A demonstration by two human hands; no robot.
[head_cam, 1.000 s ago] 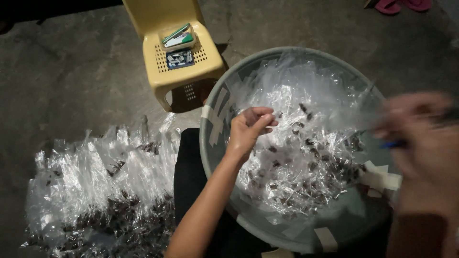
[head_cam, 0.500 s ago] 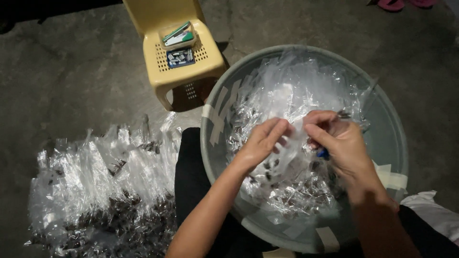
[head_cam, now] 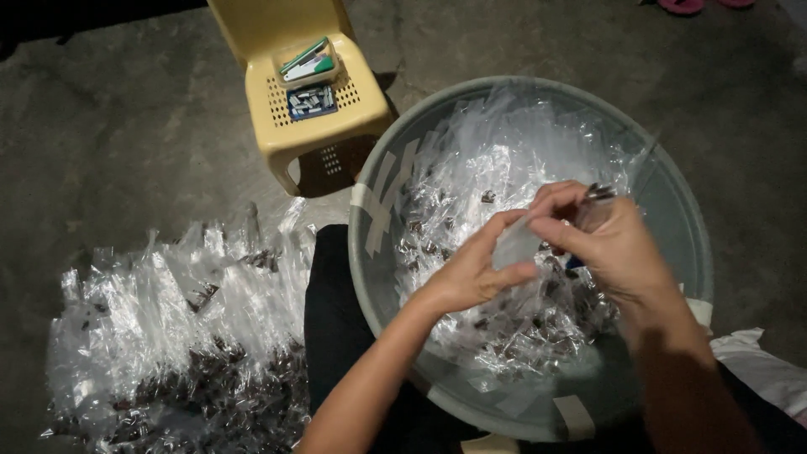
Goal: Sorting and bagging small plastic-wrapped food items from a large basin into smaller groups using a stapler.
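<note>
Right of centre in the frame, my left hand (head_cam: 475, 273) and right hand (head_cam: 609, 244) both pinch one small clear plastic packet (head_cam: 514, 244) over the grey basin (head_cam: 672, 181) of filled packets. A pile of packets (head_cam: 176, 336) lies lower left; a yellow stool (head_cam: 315, 109) stands upper left.

We cannot make out what the right hand (head_cam: 618, 248) grips besides the small clear bag (head_cam: 517, 245); its fingers cover all but a dark tip. The basin (head_cam: 672, 202) is cut off at the bottom edge, and the packet contents there are too small to tell.
</note>
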